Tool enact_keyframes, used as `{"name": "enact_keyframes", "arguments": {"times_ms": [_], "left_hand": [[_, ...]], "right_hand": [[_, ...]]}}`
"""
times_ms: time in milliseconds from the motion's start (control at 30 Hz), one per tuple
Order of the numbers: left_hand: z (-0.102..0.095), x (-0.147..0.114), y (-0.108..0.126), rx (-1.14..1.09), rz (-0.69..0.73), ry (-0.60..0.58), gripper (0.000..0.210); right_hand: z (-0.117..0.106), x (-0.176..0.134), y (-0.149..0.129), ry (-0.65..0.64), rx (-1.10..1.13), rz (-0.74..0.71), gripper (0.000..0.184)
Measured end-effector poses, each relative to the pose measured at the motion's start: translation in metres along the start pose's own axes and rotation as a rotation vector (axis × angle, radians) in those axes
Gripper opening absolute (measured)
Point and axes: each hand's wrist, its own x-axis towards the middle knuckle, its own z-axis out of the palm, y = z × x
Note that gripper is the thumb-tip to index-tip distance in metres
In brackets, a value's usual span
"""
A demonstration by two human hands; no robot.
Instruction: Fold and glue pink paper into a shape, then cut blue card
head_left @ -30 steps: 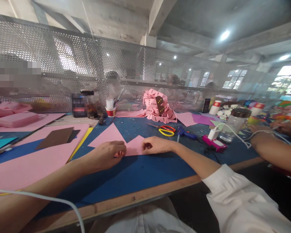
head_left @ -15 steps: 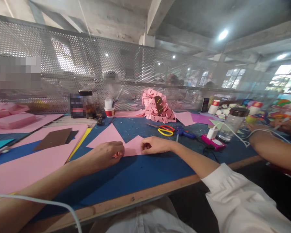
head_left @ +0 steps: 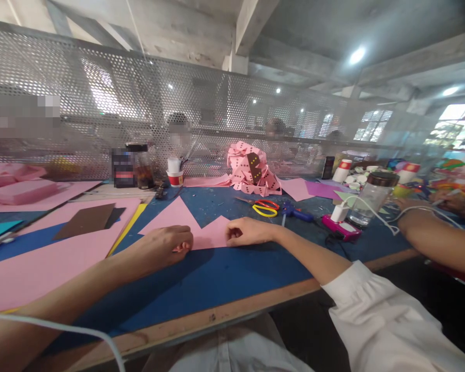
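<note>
A folded sheet of pink paper (head_left: pixel 210 235) lies on the blue table mat, two pointed corners facing away from me. My left hand (head_left: pixel 173 241) is closed, its curled fingers on the near edge of the sheet, left of the middle. At the right end of that paper, my right hand (head_left: pixel 249 231) is closed too, with thumb and fingertips together at the edge. The fingertips of my left hand are partly hidden from view. Beyond the sheet lie scissors (head_left: pixel 266 207) with red and yellow handles and a blue glue gun (head_left: pixel 297 213).
Brown card (head_left: pixel 86 221) rests on large pink sheets at left. A pink-and-brown dotted paper piece (head_left: pixel 251 170) stands at the back before a perforated metal screen (head_left: pixel 201 103). A magenta power block (head_left: pixel 341 228), a glass bottle (head_left: pixel 374 199) and a co-worker's arm (head_left: pixel 434 232) are at right.
My left hand has slid slightly left along the near edge of the pink paper, uncovering a little more of it. My right hand has stayed put.
</note>
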Motion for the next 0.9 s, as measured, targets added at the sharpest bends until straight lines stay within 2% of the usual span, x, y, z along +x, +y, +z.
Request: {"name": "enact_keyframes", "arguments": {"times_ms": [900], "left_hand": [[0.0027,-0.0055,-0.0104,-0.019,-0.033,0.006,0.015]], "right_hand": [[0.0002,0.0006,0.0017,-0.003,-0.009,0.0,0.015]]}}
